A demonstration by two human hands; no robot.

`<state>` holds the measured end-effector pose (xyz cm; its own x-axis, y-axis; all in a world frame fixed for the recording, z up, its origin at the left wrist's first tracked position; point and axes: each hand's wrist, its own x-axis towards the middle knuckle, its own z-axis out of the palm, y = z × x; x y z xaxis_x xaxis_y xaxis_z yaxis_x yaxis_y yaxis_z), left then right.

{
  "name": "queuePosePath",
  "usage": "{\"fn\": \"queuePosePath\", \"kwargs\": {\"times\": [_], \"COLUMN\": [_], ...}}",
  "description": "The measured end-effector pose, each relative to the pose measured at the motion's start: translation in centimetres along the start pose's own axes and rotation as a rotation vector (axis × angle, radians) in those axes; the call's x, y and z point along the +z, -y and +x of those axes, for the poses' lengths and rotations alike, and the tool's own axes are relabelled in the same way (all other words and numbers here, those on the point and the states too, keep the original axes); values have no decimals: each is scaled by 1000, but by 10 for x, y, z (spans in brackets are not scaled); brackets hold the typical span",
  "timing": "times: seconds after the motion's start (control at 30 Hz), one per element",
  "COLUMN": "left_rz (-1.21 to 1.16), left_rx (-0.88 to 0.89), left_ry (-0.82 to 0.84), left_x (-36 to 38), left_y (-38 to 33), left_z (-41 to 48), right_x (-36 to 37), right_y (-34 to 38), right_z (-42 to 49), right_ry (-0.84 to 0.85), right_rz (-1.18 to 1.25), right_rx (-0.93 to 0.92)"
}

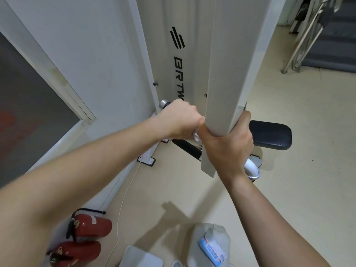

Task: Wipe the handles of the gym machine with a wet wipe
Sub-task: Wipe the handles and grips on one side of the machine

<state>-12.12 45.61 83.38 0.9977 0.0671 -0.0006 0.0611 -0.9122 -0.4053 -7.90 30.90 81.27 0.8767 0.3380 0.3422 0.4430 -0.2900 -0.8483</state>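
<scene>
The left hand (181,120) is curling around a white wet wipe (196,136) on the black chrome-capped handle (165,105), just left of the cream metal post (231,64), which the right hand (229,145) is gripping.

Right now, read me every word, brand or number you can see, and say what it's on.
"BRTW": black letters down the white machine panel, under a striped logo; the left hand hides what follows.
Wet wipe pack: blue label, too blurred to read.
Fire extinguishers: labels too small to read.
</scene>
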Motion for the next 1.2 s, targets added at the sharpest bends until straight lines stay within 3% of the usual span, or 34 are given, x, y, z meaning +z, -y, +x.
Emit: {"fn": "queuePosePath", "kwargs": {"times": [0.07, 0.13, 0.27, 0.33, 0.4, 0.5, 0.6, 0.67, 0.73, 0.83, 0.93, 1.1, 1.13, 1.2], "left_rz": [-70, -172, -326, -298, -184, 34, 83, 77, 59, 12, -42, -464, -485, -408], "left_rx": [7, -5, -88, -88, -60, 11, -73, -168, -192, -126, -11, -67, -57, 15], "left_ry": [338, 506, 679, 668, 481, -85, -582, -767, -823, -550, 101, 1098, 1197, 1062], "left_x": [-13, -16, -14, -19, -13, 14, 36, 43, 46, 36, 6, -43, -46, -41], "left_y": [10, 25, 47, 51, 53, 54, 45, 31, 19, 19, 26, 21, 21, 20], "left_z": [13, 23, 30, 27, 17, -4, -12, -12, -11, -12, -2, 35, 38, 36], "right_x": [0, 0, 0, -1, -1, -2, -1, 2, 4, 5, 5, 1, 0, -3], "right_y": [-1, -2, -3, -3, -4, -4, -1, 0, 1, 0, 1, 2, 1, 0], "right_z": [2, 6, 12, 14, 15, 17, 12, 7, 4, 3, 3, -3, -3, -1], "right_ry": [4, 11, 0, -8, -8, -5, -10, -25, -27, -14, -22, -13, -9, 5], "right_rz": [-8, 3, -6, -20, -25, -33, -27, -16, -3, -3, 2, 14, 11, 4], "right_rx": [-10, -16, -29, -22, -10, -6, -5, 4, 7, 5, 3, -2, -6, -1]}}
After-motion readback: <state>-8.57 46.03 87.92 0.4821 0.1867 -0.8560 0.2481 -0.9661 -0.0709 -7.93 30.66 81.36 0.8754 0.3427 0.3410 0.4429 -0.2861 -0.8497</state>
